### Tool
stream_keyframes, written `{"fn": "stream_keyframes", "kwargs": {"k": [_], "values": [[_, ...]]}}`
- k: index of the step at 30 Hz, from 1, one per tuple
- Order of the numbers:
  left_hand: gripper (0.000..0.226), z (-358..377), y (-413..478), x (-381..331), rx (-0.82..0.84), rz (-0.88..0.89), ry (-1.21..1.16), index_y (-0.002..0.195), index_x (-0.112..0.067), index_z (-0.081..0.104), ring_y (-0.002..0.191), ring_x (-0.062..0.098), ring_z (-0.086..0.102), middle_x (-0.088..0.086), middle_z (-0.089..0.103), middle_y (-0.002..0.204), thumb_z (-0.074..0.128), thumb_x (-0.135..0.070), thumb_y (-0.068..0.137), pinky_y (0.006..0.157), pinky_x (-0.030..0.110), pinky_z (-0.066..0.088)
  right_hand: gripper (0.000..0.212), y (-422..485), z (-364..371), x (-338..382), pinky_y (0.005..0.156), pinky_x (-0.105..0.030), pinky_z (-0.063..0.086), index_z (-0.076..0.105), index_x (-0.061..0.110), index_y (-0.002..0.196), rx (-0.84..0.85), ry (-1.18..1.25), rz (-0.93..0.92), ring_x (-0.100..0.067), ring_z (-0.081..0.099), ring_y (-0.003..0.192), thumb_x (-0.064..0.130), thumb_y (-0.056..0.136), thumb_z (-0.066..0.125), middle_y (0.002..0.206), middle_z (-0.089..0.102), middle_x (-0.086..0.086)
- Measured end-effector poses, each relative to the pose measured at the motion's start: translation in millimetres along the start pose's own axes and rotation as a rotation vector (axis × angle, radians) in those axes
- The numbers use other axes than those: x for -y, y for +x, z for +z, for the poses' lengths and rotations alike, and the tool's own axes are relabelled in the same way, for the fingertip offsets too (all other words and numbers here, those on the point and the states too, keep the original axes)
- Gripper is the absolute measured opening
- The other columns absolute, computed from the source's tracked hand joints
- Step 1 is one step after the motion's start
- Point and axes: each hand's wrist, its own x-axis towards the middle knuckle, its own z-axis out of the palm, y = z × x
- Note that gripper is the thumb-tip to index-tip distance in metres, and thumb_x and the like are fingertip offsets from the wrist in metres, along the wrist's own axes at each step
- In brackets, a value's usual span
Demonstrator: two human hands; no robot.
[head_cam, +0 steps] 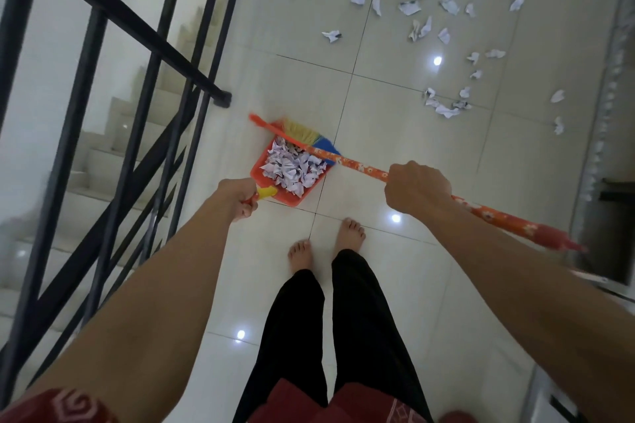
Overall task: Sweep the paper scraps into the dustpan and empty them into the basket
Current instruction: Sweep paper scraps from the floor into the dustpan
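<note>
A person's left hand (240, 197) gripped the yellow handle of a red plastic dustpan (287, 198) heaped with crumpled white paper scraps (292, 168), while the right hand (417, 187) clasped a flower-printed orange broom (357, 164), its straw-and-blue bristles (302, 131) at the pan's far rim. Torn loose scraps (412, 7) littered the glossy tiled floor (378, 106) toward its far edge.

Upstairs landing in a home.
Glossy pale floor tiles (395, 134), a black metal stair railing (113, 86) and descending tiled steps (113, 154).
</note>
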Motion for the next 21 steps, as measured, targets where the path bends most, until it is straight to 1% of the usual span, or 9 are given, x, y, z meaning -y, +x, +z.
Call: {"fn": "stream_keyframes", "kwargs": {"k": [2, 4, 7, 9, 12, 16, 19, 21], "values": [[0.015, -4, -1, 6, 0.023, 0.010, 0.004, 0.082, -0.009, 0.049, 0.032, 0.006, 0.036, 0.002, 0.048, 0.047, 0.042, 0.004, 0.086, 0.033, 0.008, 0.018, 0.022, -11, 8, 1, 0.067, -0.034, 0.043, 0.058, 0.015, 0.113, 0.009, 0.069, 0.047, -0.027, 0.051, 0.077, 0.020, 0.095, 0.047, 0.085, 0.047, -0.001], [0.014, -8, -4, 15, 0.055, 0.029, 0.002, 0.082, -0.008, 0.050, 0.032, 0.006, 0.037, 0.004, 0.048, 0.060, 0.044, 0.002, 0.088, 0.031, 0.010, 0.019, 0.021, -25, 14, 2, 0.067, -0.034, 0.044, 0.059, 0.015, 0.110, -0.002, 0.130, 0.092, -0.028, 0.053, 0.076, 0.021, 0.094, 0.046, 0.080, 0.047, -0.001], [0.005, -14, -13, 27, 0.087, 0.076, -0.018, 0.094, -0.006, 0.052, 0.033, 0.008, 0.040, 0.006, 0.045, 0.070, 0.049, -0.003, 0.091, 0.031, 0.011, 0.021, 0.023, -49, 17, 1, 0.068, -0.034, 0.044, 0.059, 0.015, 0.109, -0.020, 0.214, 0.167, -0.029, 0.053, 0.076, 0.024, 0.094, 0.045, 0.081, 0.049, -0.001], [0.008, -17, -20, 32, 0.090, 0.107, -0.008, 0.099, -0.007, 0.051, 0.035, 0.009, 0.040, 0.007, 0.044, 0.071, 0.050, -0.004, 0.091, 0.032, 0.011, 0.022, 0.024, -66, 18, -2, 0.068, -0.034, 0.045, 0.060, 0.015, 0.109, -0.037, 0.251, 0.216, -0.028, 0.053, 0.076, 0.027, 0.094, 0.045, 0.082, 0.051, -0.001], [0.009, -24, -41, 36, 0.106, 0.157, 0.009, 0.098, -0.008, 0.051, 0.037, 0.009, 0.041, 0.006, 0.044, 0.070, 0.051, -0.003, 0.091, 0.034, 0.010, 0.022, 0.025, -99, 23, -7, 0.065, -0.032, 0.044, 0.062, 0.015, 0.107, -0.089, 0.312, 0.286, -0.026, 0.054, 0.069, 0.028, 0.094, 0.045, 0.074, 0.049, 0.001], [0.010, -29, -70, 41, 0.140, 0.212, 0.032, 0.094, -0.008, 0.050, 0.051, 0.011, 0.037, 0.006, 0.041, 0.070, 0.060, -0.007, 0.090, 0.033, 0.010, 0.022, 0.032, -135, 32, -16, 0.066, -0.032, 0.047, 0.064, 0.015, 0.106, -0.135, 0.420, 0.386, -0.028, 0.059, 0.072, 0.034, 0.092, 0.043, 0.078, 0.056, -0.001], [0.009, -27, -90, 46, 0.148, 0.267, 0.050, 0.093, -0.008, 0.049, 0.051, 0.011, 0.036, 0.006, 0.041, 0.069, 0.058, -0.008, 0.092, 0.033, 0.009, 0.023, 0.034, -163, 38, -23, 0.062, -0.031, 0.046, 0.065, 0.016, 0.102, -0.185, 0.485, 0.457, -0.025, 0.058, 0.067, 0.039, 0.091, 0.043, 0.076, 0.058, -0.001], [0.011, -23, -102, 50, 0.161, 0.297, 0.069, 0.093, -0.008, 0.048, 0.052, 0.011, 0.036, 0.006, 0.041, 0.069, 0.060, -0.011, 0.093, 0.034, 0.009, 0.023, 0.035, -179, 41, -27, 0.064, -0.033, 0.050, 0.065, 0.016, 0.100, -0.208, 0.534, 0.498, -0.026, 0.060, 0.068, 0.040, 0.089, 0.043, 0.076, 0.059, -0.002]]}}
